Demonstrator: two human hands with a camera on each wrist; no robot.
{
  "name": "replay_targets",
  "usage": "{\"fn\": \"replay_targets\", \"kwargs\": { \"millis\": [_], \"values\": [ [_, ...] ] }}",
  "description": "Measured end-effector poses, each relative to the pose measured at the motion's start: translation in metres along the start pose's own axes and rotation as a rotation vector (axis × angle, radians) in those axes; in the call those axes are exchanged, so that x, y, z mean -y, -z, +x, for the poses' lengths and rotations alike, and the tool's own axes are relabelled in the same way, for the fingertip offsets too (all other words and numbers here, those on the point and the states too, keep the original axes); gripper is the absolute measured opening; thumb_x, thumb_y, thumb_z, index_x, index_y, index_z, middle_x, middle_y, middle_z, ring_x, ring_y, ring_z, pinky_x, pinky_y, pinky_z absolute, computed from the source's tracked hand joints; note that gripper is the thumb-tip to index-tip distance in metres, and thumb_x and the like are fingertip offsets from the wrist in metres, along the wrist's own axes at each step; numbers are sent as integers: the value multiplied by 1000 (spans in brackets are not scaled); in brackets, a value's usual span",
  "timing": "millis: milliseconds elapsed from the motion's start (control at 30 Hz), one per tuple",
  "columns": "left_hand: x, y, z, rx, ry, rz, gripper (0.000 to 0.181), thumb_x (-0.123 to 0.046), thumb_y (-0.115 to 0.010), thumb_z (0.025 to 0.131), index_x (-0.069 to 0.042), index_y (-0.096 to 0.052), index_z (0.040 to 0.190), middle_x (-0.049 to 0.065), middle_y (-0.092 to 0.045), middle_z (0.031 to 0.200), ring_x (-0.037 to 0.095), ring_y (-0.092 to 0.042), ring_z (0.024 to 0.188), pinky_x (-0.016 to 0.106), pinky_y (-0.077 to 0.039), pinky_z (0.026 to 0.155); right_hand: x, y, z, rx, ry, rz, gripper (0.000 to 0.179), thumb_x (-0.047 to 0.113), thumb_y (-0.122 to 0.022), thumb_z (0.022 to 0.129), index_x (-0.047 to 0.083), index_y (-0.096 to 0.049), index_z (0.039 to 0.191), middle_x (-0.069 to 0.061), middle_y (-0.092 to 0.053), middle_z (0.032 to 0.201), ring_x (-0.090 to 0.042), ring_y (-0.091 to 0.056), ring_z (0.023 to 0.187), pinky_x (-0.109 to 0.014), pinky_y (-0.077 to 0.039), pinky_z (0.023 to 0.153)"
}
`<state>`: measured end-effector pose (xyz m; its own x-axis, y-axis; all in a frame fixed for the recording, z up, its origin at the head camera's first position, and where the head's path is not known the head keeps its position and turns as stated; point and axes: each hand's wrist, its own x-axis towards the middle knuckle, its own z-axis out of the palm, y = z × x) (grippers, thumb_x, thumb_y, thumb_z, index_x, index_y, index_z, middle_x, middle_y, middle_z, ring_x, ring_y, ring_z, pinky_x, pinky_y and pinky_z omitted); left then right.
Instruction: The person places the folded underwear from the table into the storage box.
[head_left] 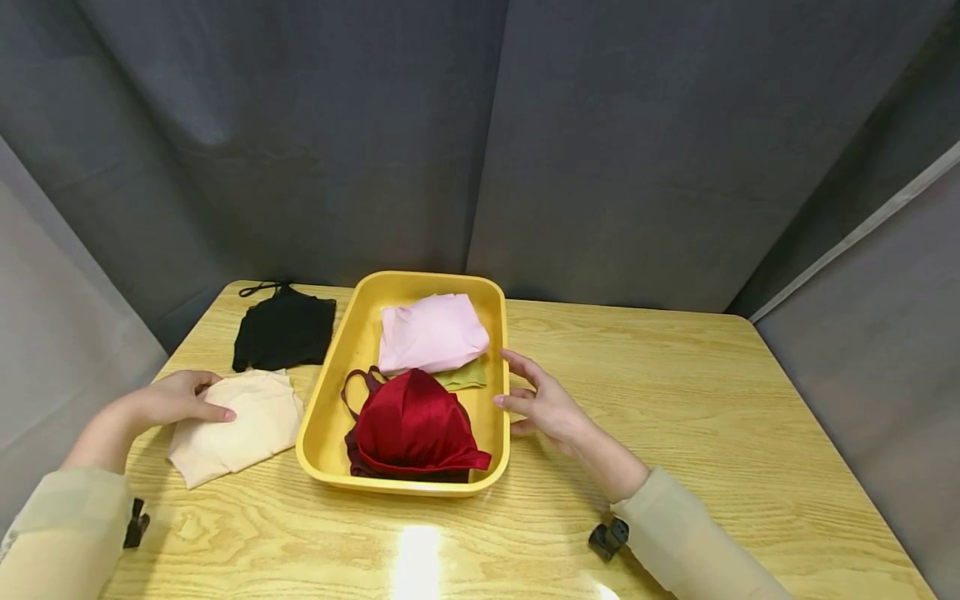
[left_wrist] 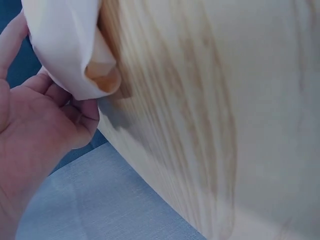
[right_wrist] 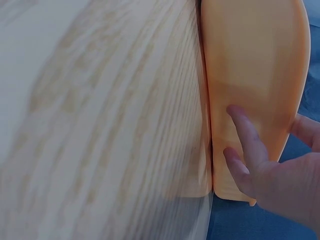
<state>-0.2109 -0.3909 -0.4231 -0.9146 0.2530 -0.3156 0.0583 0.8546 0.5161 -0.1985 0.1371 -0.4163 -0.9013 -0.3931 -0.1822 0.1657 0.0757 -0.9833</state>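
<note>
In the head view my left hand [head_left: 171, 398] pinches the left edge of a cream folded garment [head_left: 251, 425] on the table. The left wrist view shows fingers beneath the cloth's curled edge. A yellow plastic basin [head_left: 405, 489] stands to its right. Inside it, a red satin bra [head_left: 416, 421] lies over a dark maroon garment [head_left: 354, 454] with a strap, in the near half. Behind these, a pink folded garment [head_left: 433, 333] partly covers an olive-green one [head_left: 463, 377]. My right hand [head_left: 546, 407] is at the basin's right side, fingers spread along the outer wall and thumb at the rim.
A black strappy garment [head_left: 285, 329] lies at the table's back left, behind the cream one. The wooden table [head_left: 660, 400] extends right of the basin. Grey curtains [head_left: 600, 167] hang close behind the table's back edge, with pale panels at both sides.
</note>
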Motion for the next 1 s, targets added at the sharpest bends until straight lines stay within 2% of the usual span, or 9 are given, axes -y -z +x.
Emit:
{"fn": "replay_targets", "kwargs": {
  "millis": [133, 200, 400, 600, 700, 833, 1000],
  "values": [
    [-2, -1, -1, -13, -8, -22, 53, -39, -72, 81, 4, -53, 106, 6, -54, 89, 17, -49, 80, 29, -43, 68, 0, 0, 0, -5, -1, -2, 74, 4, -61, 90, 21, -22, 150, -7, -21, 154, -43, -47, 122, -47, -55, 74],
    [-3, -1, 0, -22, -13, -32, 53, -38, -73, 80, 3, -51, 105, 7, -51, 86, 18, -48, 78, 29, -41, 65, 0, 0, 0, -9, -3, -4, 74, 4, -61, 90, 21, -22, 150, -7, -20, 154, -42, -47, 122, -47, -55, 74],
    [-10, -2, 3, -32, 3, -13, 78, -40, -76, 77, 10, -40, 126, 20, -54, 109, 26, -52, 91, 33, -46, 73, 0, 1, 0, -14, -5, -3, 74, 5, -63, 89, 22, -23, 150, -8, -20, 154, -42, -47, 122, -46, -55, 73],
    [-11, -4, 5, -12, 27, -54, 83, -36, -77, 77, 12, -33, 129, 25, -52, 110, 26, -54, 88, 32, -47, 71, -1, 2, 0, -9, -1, -4, 75, 4, -62, 90, 20, -21, 150, -10, -19, 154, -42, -47, 122, -46, -55, 73],
    [-11, -5, 6, -32, 4, -63, 84, -34, -77, 77, 11, -30, 131, 26, -52, 113, 26, -54, 90, 31, -46, 73, -1, 2, 0, -12, -2, -3, 74, 4, -62, 89, 20, -22, 150, -10, -20, 154, -42, -47, 122, -46, -55, 73],
    [-10, -7, 5, -60, -65, -112, 82, -26, -78, 77, 6, -28, 134, 26, -53, 114, 24, -56, 90, 27, -47, 71, -1, 2, 0, -12, -3, 0, 73, 3, -61, 90, 21, -23, 150, -8, -20, 154, -42, -46, 122, -46, -55, 73],
    [-7, -7, 0, -76, -116, -135, 88, -26, -77, 78, -1, -22, 141, 30, -47, 123, 34, -55, 103, 27, -48, 74, -1, 0, 1, 6, 7, 4, 73, 2, -59, 91, 21, -21, 150, -8, -20, 154, -43, -46, 123, -47, -55, 73]
  ]
}}
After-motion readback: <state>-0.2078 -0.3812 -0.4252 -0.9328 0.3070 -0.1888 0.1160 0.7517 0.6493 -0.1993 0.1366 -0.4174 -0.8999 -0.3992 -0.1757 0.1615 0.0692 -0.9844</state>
